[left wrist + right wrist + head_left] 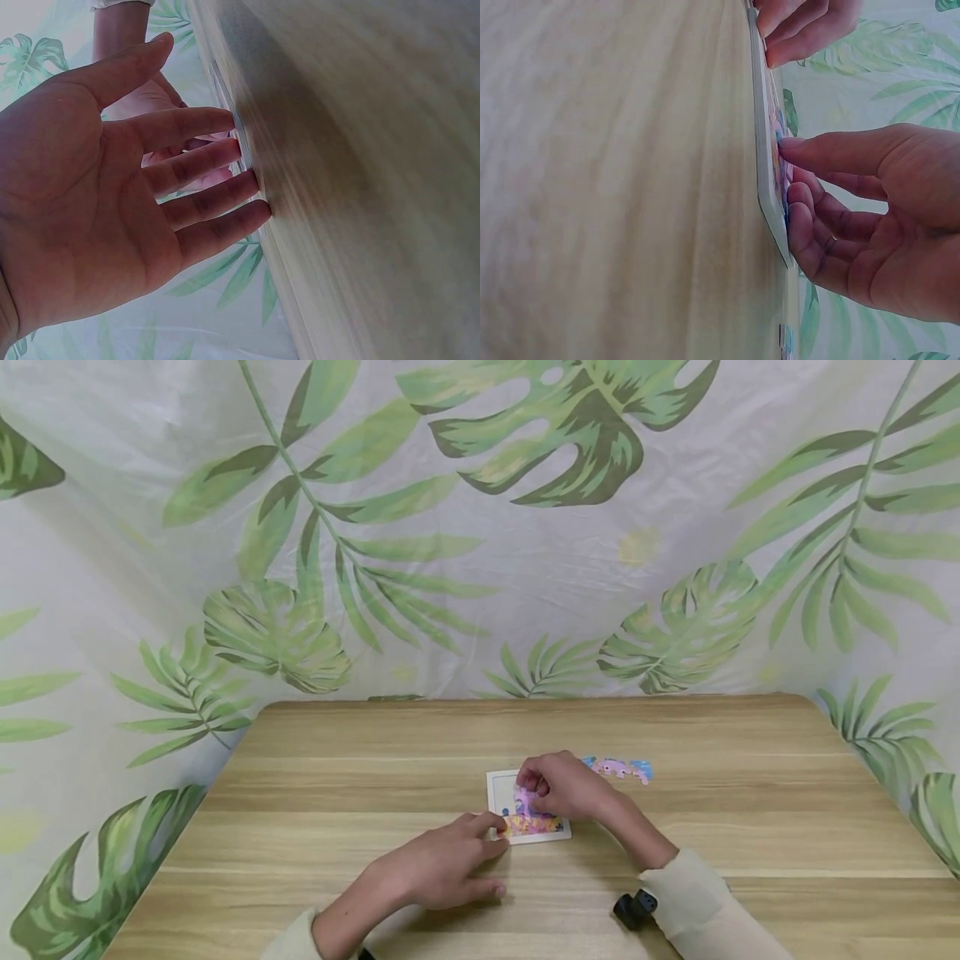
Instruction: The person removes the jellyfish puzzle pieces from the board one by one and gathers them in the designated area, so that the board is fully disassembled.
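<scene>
A small white-bordered puzzle board (pixel 492 785) lies on the table, with a strip of joined yellow, orange and pink pieces (pixel 532 827) along its near side. My right hand (pixel 566 783) is over the board, pinching a pink and purple puzzle piece (pixel 522 802) between thumb and curled fingers, low against the board's surface. At the board's left near corner, my left hand (pixel 450 858) rests its nearly straight fingertips. In the left wrist view those fingers (pixel 214 176) are spread and touch the board's edge. My right fingers partly hide the pinched piece.
Beyond the right hand lies a strip of blue and pink puzzle pieces (pixel 618 767) on the wooden table (pixel 360 760). A black wrist camera (pixel 635 909) sits by the right sleeve. Behind the table hangs a leaf-patterned cloth (pixel 420 593).
</scene>
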Motion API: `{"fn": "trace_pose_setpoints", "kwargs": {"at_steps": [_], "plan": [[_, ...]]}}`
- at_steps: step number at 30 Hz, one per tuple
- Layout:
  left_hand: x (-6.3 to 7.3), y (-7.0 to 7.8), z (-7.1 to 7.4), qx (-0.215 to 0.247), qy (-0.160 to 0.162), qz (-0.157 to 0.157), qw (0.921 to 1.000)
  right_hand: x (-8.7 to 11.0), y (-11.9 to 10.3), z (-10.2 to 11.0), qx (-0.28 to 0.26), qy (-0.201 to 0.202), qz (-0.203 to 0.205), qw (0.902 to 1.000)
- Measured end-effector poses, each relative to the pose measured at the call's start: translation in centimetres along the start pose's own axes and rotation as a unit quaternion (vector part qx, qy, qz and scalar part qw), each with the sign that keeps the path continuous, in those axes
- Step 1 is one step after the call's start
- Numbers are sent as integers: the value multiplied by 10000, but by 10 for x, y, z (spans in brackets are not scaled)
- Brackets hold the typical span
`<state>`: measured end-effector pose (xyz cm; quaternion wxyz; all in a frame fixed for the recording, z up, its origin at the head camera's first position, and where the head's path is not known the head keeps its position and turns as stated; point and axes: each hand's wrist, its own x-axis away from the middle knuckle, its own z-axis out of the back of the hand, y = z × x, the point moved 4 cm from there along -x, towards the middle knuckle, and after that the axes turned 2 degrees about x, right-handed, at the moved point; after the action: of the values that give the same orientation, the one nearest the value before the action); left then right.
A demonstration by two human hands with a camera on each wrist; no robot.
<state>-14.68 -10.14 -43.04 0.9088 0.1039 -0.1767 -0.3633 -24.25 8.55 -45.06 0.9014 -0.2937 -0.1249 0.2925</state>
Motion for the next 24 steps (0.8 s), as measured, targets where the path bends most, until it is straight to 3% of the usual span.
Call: {"fn": "trace_pose_setpoints", "kwargs": {"at_steps": [24], "plan": [[0,1,0,19,-20,-27,10000,1,-3,0,132,6,-61,9999]]}}
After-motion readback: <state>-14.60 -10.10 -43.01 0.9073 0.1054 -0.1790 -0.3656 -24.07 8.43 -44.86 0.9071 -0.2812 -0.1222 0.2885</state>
